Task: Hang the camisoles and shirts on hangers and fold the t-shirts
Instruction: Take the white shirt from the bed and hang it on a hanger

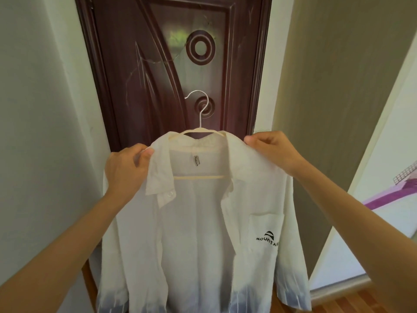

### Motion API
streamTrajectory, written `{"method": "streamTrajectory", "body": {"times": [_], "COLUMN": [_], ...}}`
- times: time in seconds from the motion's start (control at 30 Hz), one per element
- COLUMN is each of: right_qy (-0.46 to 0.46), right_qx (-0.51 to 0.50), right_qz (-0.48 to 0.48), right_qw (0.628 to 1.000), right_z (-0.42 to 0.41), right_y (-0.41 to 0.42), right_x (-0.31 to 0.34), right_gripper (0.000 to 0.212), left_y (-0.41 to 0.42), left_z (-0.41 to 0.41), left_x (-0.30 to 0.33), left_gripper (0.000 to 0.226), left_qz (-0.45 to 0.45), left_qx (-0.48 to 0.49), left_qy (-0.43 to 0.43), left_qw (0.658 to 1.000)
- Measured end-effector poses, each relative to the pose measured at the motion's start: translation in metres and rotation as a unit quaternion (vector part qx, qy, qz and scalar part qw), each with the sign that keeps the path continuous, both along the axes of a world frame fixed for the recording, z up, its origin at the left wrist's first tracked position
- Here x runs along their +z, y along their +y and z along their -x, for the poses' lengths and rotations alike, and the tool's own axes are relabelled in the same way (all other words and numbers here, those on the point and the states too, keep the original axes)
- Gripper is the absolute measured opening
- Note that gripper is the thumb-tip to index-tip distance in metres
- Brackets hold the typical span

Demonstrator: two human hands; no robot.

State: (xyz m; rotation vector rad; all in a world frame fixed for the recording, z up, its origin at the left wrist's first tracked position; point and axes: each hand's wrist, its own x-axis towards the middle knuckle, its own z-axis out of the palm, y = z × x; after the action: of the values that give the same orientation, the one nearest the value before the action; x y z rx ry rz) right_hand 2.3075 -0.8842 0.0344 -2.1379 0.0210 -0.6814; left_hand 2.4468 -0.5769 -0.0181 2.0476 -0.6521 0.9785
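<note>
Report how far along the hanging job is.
Done: the white shirt already sits on the hanger. In hand: left hand and right hand grip its shoulders. Left: the hook isn't on anything yet; other garments aren't in view.

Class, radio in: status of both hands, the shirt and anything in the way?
Left hand and right hand each pinch a shoulder of the white shirt. Shirt on cream hanger, hook free. Brown door straight behind, nothing between.
</note>
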Motion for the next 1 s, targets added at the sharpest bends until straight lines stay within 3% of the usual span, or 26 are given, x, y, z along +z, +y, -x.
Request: {"method": "streamTrajectory", "body": {"times": [0.07, 0.17, 0.27, 0.33, 0.4, 0.5, 0.57, 0.63, 0.7, 0.73, 0.87, 1.0], "right_qy": [0.008, -0.041, -0.116, -0.13, -0.077, 0.132, 0.225, 0.176, 0.077, 0.054, 0.016, -0.024], "right_qx": [0.029, -0.024, -0.133, -0.153, -0.123, -0.052, -0.068, -0.086, -0.048, -0.028, -0.111, -0.167], "right_qz": [0.008, 0.029, 0.13, 0.17, 0.124, -0.013, 0.023, 0.04, 0.055, 0.109, 0.369, 0.354], "right_qw": [1.0, 0.998, 0.976, 0.965, 0.982, 0.99, 0.972, 0.98, 0.994, 0.992, 0.923, 0.92], "right_z": [0.009, 0.009, 0.005, 0.002, 0.0, -0.002, -0.004, -0.006, -0.002, 0.001, -0.007, -0.011], "right_y": [-0.005, -0.009, -0.005, -0.004, -0.004, -0.012, -0.017, -0.017, -0.005, 0.002, 0.018, 0.016], "right_x": [-0.004, -0.014, -0.024, -0.026, -0.017, 0.0, 0.003, 0.001, 0.002, 0.003, -0.002, -0.006], "right_gripper": [0.006, 0.012, 0.015, 0.019, 0.022, 0.03, 0.048, 0.057, 0.051, 0.046, 0.045, 0.043], "left_y": [0.003, 0.003, 0.001, 0.001, 0.002, 0.003, 0.004, 0.004, 0.003, 0.002, -0.004, -0.006], "left_z": [-0.002, -0.002, 0.001, 0.003, 0.002, 0.0, 0.001, 0.001, 0.003, 0.003, 0.006, 0.004], "left_x": [-0.001, -0.003, -0.005, -0.005, -0.004, -0.002, -0.002, -0.002, -0.001, 0.0, 0.004, 0.006], "left_gripper": [0.051, 0.052, 0.053, 0.052, 0.051, 0.051, 0.051, 0.052, 0.053, 0.053, 0.053, 0.056], "left_qz": [0.015, 0.016, 0.013, 0.013, 0.011, 0.004, 0.002, 0.005, 0.01, 0.012, 0.008, -0.015], "left_qx": [0.001, 0.001, 0.001, 0.0, 0.004, 0.007, 0.005, 0.003, 0.007, 0.009, 0.006, 0.001], "left_qy": [0.021, 0.043, 0.054, 0.053, 0.048, 0.037, 0.03, 0.031, 0.042, 0.046, 0.044, 0.013], "left_qw": [1.0, 0.999, 0.998, 0.999, 0.999, 0.999, 1.0, 0.999, 0.999, 0.999, 0.999, 1.0]}}
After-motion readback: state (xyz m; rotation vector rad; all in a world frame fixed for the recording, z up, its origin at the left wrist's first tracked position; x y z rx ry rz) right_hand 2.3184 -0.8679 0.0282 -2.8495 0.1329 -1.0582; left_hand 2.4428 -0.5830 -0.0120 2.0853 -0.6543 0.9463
